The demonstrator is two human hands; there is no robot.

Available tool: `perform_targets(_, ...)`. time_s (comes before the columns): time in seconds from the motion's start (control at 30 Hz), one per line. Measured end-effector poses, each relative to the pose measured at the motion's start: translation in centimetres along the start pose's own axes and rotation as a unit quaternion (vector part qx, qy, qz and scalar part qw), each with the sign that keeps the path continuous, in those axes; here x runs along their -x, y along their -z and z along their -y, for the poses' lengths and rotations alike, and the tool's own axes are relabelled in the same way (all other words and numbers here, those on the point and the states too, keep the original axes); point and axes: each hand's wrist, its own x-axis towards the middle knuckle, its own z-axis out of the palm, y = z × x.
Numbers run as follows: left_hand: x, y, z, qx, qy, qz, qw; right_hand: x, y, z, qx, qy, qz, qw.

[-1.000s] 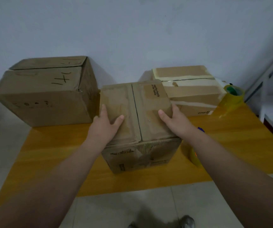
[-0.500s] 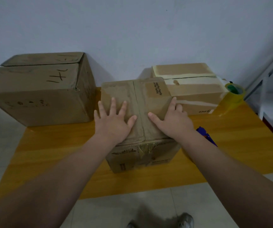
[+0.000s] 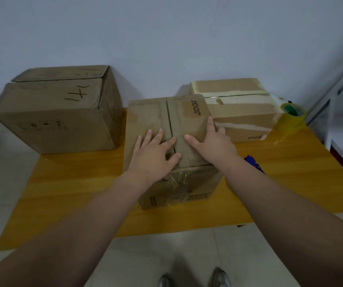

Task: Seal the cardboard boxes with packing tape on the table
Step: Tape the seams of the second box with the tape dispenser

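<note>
While its worn top flaps are pressed down by the left hand (image 3: pixel 154 157) and right hand (image 3: pixel 215 142), both laid flat with straight fingers, the middle box (image 3: pixel 145 114) is seen at the centre of the table (image 3: pixel 73 183) (old tape is crumpled on its near face). Its seam and long axis are pointed toward the wall. It is flanked by a large box (image 3: pixel 58 119) to the left and, to the right, a taped box (image 3: pixel 245 112), a tape roll (image 3: pixel 293 116) and a blue object (image 3: pixel 254 165).

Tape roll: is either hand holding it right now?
No: the tape roll sits far right on the table, while the left hand and right hand rest on top of the middle box.
</note>
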Motion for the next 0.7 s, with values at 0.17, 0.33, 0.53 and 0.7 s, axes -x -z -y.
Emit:
perform_targets(0.17,1.7,-1.3,-2.7,-0.126,-0.088,0.009,0.988,-0.4,1.6,-2.5,-0.255,0.081,-0.004,0.963)
perform_targets(0.33,0.4,-2.0,-4.7,-0.169,-0.041,-0.003,0.985,0.7,2.0,-8.4,-0.250,0.039,-0.016,0.967)
perform_targets(0.53,2.7,-5.8,-9.7,-0.080,-0.120,-0.119,0.982,-0.1,-1.2,-17.6,-0.113,-0.066,0.071,0.989)
perform_targets(0.7,3.5,-8.2,-11.7,-0.013,-0.161,-0.125,0.979,-1.5,-3.7,-22.4,-0.060,-0.128,0.135,0.981)
